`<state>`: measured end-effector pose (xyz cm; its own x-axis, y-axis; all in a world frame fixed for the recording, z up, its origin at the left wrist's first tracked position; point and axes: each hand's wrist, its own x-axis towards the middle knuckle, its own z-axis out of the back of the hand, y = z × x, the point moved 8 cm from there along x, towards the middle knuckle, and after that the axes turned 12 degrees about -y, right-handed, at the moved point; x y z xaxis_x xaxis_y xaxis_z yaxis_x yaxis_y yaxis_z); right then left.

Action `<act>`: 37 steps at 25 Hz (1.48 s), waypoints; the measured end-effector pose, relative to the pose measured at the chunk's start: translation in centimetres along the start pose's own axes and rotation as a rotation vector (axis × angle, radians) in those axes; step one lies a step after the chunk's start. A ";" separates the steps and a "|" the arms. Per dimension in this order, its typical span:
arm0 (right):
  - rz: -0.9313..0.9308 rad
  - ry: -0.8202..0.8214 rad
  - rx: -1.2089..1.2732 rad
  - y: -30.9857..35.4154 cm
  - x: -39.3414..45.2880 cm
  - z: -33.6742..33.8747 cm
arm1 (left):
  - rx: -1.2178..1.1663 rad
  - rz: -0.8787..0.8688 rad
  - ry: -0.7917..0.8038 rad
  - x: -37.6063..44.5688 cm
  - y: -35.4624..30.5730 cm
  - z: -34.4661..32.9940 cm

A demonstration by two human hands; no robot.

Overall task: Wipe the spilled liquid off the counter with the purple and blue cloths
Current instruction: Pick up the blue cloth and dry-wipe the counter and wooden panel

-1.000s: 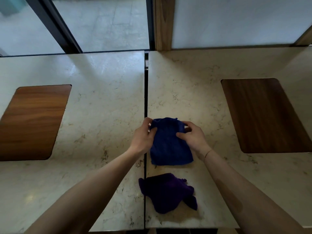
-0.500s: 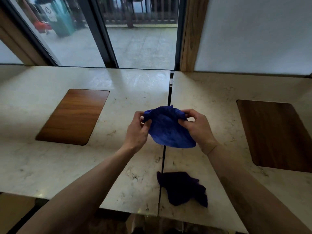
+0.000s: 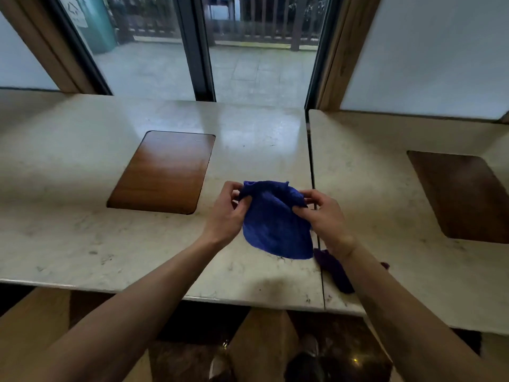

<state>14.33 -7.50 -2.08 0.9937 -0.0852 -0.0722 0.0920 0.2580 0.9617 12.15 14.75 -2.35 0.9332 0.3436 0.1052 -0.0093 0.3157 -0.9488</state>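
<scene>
- The blue cloth [image 3: 275, 224] is held up above the counter [image 3: 82, 216], hanging in a loose rounded shape with its top edge bunched between both hands, over the near part of the left slab and just left of the seam [image 3: 314, 188] between the two slabs
- The left hand [image 3: 228, 213] pinches the cloth's upper left corner, thumb and curled fingers closed on the fabric
- The right hand [image 3: 322, 213] grasps the upper right corner the same way, fingers folded over the edge
- The purple cloth [image 3: 334, 271] lies crumpled on the right slab near the front edge, just right of the seam, partly hidden behind the right forearm and just below the blue cloth's hanging lower edge
- The counter is pale marble-like stone in two slabs; no spilled liquid can be made out on it
- A wooden inset panel [image 3: 162, 172] sits in the left slab, well left of the hands; a darker one [image 3: 465, 197] sits in the right slab
- Behind the counter are glass panes with dark frames [image 3: 198, 51] and a paved area outside
</scene>
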 end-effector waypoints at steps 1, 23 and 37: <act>-0.038 -0.012 -0.001 -0.6 -1.3 -0.6 | -0.006 -0.002 0.028 -0.7 0.7 0.7; 0.290 -0.180 -0.776 -9.1 -5.1 -2.1 | 0.376 0.079 0.205 -3.4 10.7 -5.3; 0.257 0.076 -1.189 -17.1 -6.8 -8.2 | 0.800 -0.200 -0.032 6.4 15.5 6.5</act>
<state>6.56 -3.42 -20.25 0.9890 0.1444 0.0309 -0.1470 0.9829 0.1111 15.61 27.57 -14.44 0.9338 0.2356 0.2694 -0.1087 0.9039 -0.4138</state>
